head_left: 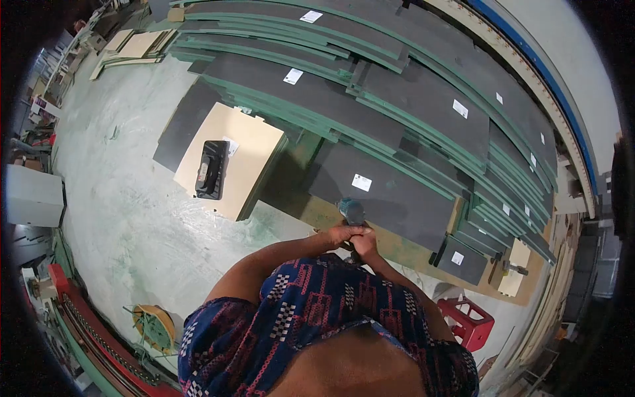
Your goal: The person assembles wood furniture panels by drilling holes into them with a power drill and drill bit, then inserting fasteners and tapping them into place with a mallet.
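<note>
Both hands hold a dark tool.

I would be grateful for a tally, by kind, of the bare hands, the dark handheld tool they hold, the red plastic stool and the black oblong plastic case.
Bare hands (left hand, right hand): 2
Dark handheld tool: 1
Red plastic stool: 1
Black oblong plastic case: 1
Total: 5
</note>
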A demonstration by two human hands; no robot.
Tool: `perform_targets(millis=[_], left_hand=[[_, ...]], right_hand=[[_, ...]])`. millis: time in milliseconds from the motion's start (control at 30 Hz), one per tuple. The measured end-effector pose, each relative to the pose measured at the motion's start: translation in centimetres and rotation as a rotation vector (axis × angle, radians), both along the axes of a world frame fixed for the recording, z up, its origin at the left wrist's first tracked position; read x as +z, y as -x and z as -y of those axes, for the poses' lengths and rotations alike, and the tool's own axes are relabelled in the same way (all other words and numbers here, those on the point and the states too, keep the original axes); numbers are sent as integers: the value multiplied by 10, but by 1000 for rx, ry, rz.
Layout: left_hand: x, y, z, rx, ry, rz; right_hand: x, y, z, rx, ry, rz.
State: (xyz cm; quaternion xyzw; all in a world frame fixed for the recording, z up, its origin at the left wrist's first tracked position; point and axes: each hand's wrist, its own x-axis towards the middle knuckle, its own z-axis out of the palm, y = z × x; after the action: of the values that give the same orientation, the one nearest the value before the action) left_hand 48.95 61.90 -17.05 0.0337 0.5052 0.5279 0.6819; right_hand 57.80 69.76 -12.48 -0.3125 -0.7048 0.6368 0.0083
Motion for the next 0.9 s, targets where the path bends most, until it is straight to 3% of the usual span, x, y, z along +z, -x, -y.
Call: perform_targets(millis=[67, 167, 233, 333, 367, 467, 567, 667, 900], left_hand=[[6, 3, 11, 144, 3, 20], [0, 12, 21, 318, -23, 56], [8, 22, 26, 454, -1, 3], [39, 38, 34, 495, 12, -47], [15, 42, 35, 504, 35, -36], [40, 51, 40, 551, 50, -114], [19, 53, 41, 621, -59, -111], [37, 58, 44, 559, 62, -79], [38, 60, 45, 536, 26, -140]], right_hand=[[16, 12, 5, -22, 34, 128], [-36, 23, 2, 79, -106, 116], [-35, 38, 6, 84, -32, 52], [-32, 60, 17, 58, -28, -18], [-31, 66, 19, 52, -3, -61], [-26, 79, 23, 65, 64, 14], [-43, 84, 24, 57, 50, 4], [-32, 87, 28, 27, 102, -26], [-15, 89, 29, 45, 80, -47]])
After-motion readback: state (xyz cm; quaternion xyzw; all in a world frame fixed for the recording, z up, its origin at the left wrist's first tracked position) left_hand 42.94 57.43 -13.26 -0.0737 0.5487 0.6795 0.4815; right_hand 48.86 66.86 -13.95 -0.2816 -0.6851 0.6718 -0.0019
